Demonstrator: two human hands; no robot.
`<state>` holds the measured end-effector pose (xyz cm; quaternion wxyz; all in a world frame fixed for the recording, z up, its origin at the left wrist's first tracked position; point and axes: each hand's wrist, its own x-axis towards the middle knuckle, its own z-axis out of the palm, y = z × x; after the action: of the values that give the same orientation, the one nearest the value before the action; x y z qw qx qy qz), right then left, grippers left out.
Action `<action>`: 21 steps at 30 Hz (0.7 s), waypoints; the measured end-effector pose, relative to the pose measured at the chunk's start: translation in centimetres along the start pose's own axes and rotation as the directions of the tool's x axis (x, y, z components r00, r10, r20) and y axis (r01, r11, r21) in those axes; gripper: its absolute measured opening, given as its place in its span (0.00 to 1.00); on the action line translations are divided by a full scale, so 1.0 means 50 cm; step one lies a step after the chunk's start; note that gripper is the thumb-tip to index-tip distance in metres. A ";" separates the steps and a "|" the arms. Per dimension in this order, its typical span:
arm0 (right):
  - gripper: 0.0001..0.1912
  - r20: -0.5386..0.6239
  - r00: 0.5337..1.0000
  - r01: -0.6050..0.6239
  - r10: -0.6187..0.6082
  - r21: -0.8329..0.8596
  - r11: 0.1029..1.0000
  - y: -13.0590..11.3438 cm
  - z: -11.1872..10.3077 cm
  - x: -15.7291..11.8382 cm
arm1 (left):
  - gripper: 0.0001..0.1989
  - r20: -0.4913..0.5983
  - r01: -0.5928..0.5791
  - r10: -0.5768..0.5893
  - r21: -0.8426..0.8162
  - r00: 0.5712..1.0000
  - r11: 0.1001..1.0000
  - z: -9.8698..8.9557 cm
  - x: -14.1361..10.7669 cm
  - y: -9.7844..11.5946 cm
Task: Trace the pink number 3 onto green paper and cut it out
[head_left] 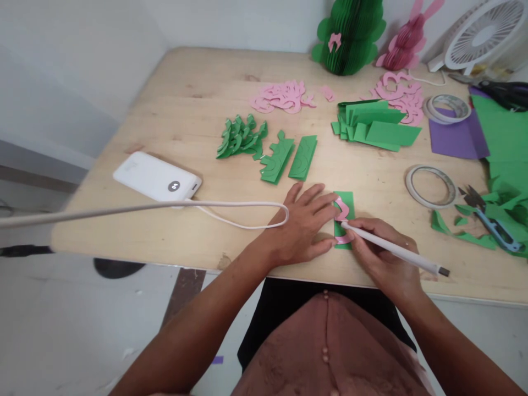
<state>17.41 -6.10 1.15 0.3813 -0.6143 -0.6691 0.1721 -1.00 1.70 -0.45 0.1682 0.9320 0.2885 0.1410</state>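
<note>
My right hand (383,253) grips a white pen (396,250), its tip down at a small green paper strip (346,199) near the table's front edge. On that strip lies a curved pink paper cut-out (342,209), partly hidden by my fingers. My left hand (303,223) rests flat with fingers spread, its fingertips pressing the cut-out and the strip's left side. Just beyond are two green paper pieces, one plain strip with drawn curves (303,158) and one partly cut (278,160). A heap of cut green shapes (241,137) sits to their left.
A white power bank (154,176) with a looped cable lies left. Pink cut-outs (280,97) and folded green strips (375,126) lie further back. Tape rolls (431,187), blue-handled snips (497,228) and green scraps are on the right. A green honeycomb paper figure (350,38) and a fan (482,36) stand behind.
</note>
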 end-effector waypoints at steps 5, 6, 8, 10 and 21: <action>0.04 -0.003 1.000 0.003 -0.003 -0.036 0.999 -0.001 0.000 0.000 | 0.23 0.008 0.003 -0.004 0.003 1.000 1.000 0.000 0.000 0.000; 0.04 -0.004 1.000 0.002 -0.002 -0.039 0.999 -0.001 0.000 0.000 | 0.23 0.009 0.004 -0.004 0.003 1.000 1.000 0.000 0.000 0.000; 0.04 -0.005 1.000 0.002 -0.002 -0.046 0.999 -0.002 0.000 0.000 | 0.22 0.008 0.004 -0.004 0.005 1.000 1.000 -0.001 0.000 0.001; 0.04 -0.006 1.000 0.002 -0.002 -0.054 0.999 -0.001 0.000 -0.001 | 0.23 0.008 0.004 -0.004 0.005 1.000 1.000 -0.001 0.001 0.001; 0.04 -0.023 1.000 0.006 -0.008 -0.071 0.997 -0.003 -0.001 -0.002 | 0.23 0.010 0.002 -0.002 -0.001 1.000 1.000 0.001 0.000 0.000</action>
<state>17.32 -6.25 1.24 0.3676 -0.6270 -0.6724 0.1398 -0.98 1.69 -0.46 0.1700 0.9323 0.2887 0.1364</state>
